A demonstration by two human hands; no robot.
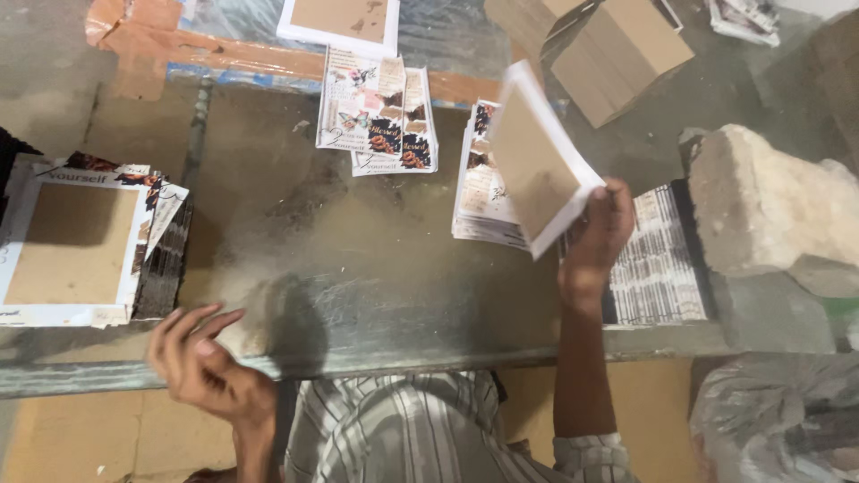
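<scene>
My right hand (595, 241) grips the lower corner of a white-edged board with a brown cardboard face (537, 161), holding it tilted above a stack of printed sheets (479, 201) on the glass tabletop (358, 259). My left hand (201, 362) hovers open at the table's near edge, fingers spread, holding nothing. Nearest it on the left lies a stack of similar white-bordered brown boards (72, 255).
Two printed floral sheets (376, 116) lie at mid-table, another board (340, 22) behind them. A brown cardboard box (617, 54) sits at the back right. A rough stone block (769, 201) rests on the right, beside a striped stack (658, 268). A plastic bag (778, 416) sits lower right.
</scene>
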